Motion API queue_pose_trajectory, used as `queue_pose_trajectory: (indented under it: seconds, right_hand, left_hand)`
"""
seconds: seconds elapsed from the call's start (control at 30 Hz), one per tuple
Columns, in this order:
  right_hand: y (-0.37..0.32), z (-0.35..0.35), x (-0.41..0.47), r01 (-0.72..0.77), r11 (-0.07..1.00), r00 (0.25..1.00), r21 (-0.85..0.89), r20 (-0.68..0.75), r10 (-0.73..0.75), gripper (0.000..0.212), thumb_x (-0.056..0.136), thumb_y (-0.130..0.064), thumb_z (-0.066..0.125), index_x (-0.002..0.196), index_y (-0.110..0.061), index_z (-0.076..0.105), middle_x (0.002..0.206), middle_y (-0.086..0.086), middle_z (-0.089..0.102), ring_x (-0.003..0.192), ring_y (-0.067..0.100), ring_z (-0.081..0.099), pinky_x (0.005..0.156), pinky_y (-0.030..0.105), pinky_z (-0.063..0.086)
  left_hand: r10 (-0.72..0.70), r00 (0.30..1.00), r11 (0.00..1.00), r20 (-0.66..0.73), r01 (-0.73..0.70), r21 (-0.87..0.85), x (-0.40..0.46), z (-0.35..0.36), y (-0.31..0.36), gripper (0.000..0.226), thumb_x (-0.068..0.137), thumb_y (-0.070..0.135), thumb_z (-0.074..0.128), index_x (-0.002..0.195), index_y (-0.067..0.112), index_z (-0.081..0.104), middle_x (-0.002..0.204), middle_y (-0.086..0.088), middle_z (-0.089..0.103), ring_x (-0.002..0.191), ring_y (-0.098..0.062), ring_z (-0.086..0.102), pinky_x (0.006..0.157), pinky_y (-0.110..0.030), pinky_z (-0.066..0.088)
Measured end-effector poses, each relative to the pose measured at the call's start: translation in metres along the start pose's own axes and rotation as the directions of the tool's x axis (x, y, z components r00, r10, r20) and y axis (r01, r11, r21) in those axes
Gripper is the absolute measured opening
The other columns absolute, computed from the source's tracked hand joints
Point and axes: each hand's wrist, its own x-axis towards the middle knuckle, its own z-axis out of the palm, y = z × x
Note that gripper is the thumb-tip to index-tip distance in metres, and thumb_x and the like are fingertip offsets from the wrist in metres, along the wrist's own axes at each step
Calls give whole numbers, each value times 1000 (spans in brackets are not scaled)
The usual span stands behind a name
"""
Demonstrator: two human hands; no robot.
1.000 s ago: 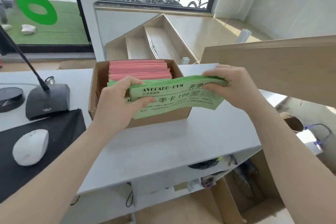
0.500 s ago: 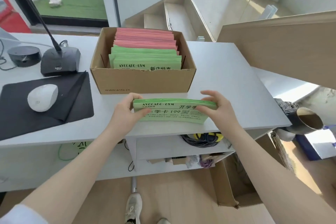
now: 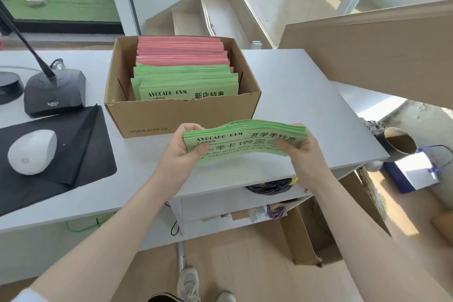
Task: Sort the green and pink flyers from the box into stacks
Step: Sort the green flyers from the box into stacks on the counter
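I've raised the green bundle (image 3: 245, 138) off the table's (image 3: 306, 95) front edge. My left hand (image 3: 181, 152) and right hand (image 3: 304, 149) clamp its ends (thumbs on top).

Printed on the held green flyers (image 3: 245, 138): "AVOCADO·GYM", "开学季特惠" and "季卡 199". On the front green flyer in the box (image 3: 186, 91): "AVOCADO·GYM" and "新店特惠". On the cardboard box (image 3: 157, 120) front: "www.anta.cn".

Lower halves of boxed green flyers (image 3: 186, 81) behind cardboard box (image 3: 181, 117) wall.
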Motion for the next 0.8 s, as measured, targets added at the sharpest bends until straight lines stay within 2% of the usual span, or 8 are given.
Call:
queue_pose_trajectory:
  seconds: [0.17,0.27,0.37,0.5,0.57,0.63,0.7,0.8]
  right_hand:
    - [28,-8,-1,-83,992,997,-93,-15,82,29,86,0,59,115,-5,57,106,-6,70,101,11,65,86,24,52]
    - [28,-10,3,-89,992,995,-93,-48,85,28,85,0,61,113,-4,58,99,-9,72,98,10,66,82,20,52]
    - [28,-17,2,-90,993,992,-77,-92,83,28,85,0,61,112,-7,59,103,-5,71,100,14,66,85,26,52]
    - [23,-41,-2,-124,992,977,6,-174,123,25,88,5,54,111,-3,59,91,5,71,69,8,69,58,17,52]
    - [20,-61,1,-135,990,963,51,-229,143,25,87,4,54,110,-5,60,89,4,72,77,19,68,60,29,57]
    - [21,-85,8,-144,988,946,56,-284,154,24,86,1,57,106,-11,62,96,1,73,88,27,66,71,47,55]
    - [22,-108,21,-146,987,941,71,-298,161,25,85,2,57,106,-10,62,98,0,73,89,21,69,72,39,55]
    - [18,-143,55,-152,987,950,53,-268,161,28,83,-1,61,109,-9,62,109,7,70,100,26,66,80,40,54]
  left_hand:
    - [-46,999,992,-1,46,118,8,5,-18,27,92,1,50,97,27,44,97,7,63,91,-3,57,88,-23,42]
    - [-44,999,979,12,41,202,14,6,-20,28,93,4,48,97,30,39,97,12,62,86,8,56,85,-18,42]
    - [-61,995,961,82,36,275,22,10,-19,28,94,5,48,96,31,37,99,13,61,88,9,56,87,-22,43]
    - [-75,976,940,206,0,342,25,40,-25,28,94,6,47,100,31,36,105,11,62,94,4,57,84,-8,42]
    - [-81,956,902,281,-50,428,31,62,-31,29,95,7,46,108,32,36,108,9,60,97,-4,56,80,-2,38]
    - [-71,954,851,290,-94,516,43,84,-37,29,96,12,45,119,28,41,107,1,64,95,-15,57,82,-12,42]
    - [-19,975,822,222,-111,559,61,107,-39,30,96,16,45,125,25,43,106,-7,66,93,-25,60,83,-31,46]
    - [76,993,838,90,-112,535,101,146,-34,25,96,15,45,120,20,45,104,1,64,88,-20,59,75,-31,46]
